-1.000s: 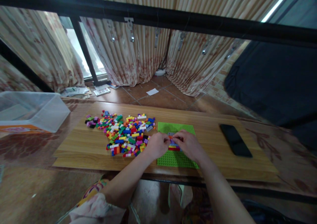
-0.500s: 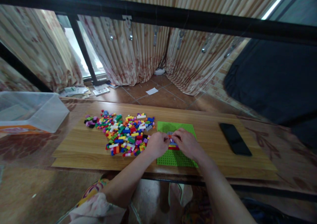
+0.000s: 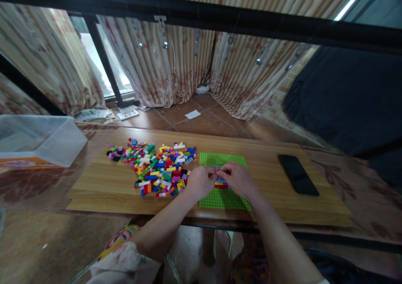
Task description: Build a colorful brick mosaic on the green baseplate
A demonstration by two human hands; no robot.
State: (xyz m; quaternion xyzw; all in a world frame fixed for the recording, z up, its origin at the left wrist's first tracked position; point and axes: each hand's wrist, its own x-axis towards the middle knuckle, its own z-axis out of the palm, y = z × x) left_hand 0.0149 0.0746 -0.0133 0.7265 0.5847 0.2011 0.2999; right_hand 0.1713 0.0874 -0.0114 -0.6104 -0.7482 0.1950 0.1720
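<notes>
Both hands meet over the green baseplate [image 3: 224, 200]. My left hand [image 3: 201, 182] is closed in a pinch, its fingertips at a small orange toy brick [image 3: 215, 171]. From the other side, my right hand [image 3: 235, 179] pinches at the same spot, fingertips almost touching the left ones. The fingers cover most of the orange brick. Below the fingertips, a small build of toy bricks [image 3: 221, 185] in red, yellow and blue sits on the baseplate, with grey pieces showing behind. Left of the baseplate spreads a pile of mixed toy bricks [image 3: 166, 165].
A black phone [image 3: 298, 175] lies to the right on the wooden board [image 3: 266, 208]. At the far left stands a clear plastic bin [image 3: 59, 141] with an orange label. A dark rail [image 3: 201, 14] crosses in front of the curtains [image 3: 182, 66]. Papers [image 3: 96, 115] lie on the floor.
Both hands stay over the build with their pinch almost unchanged. The right fingertips have shifted very slightly at the orange brick. The whole view has moved a little.
</notes>
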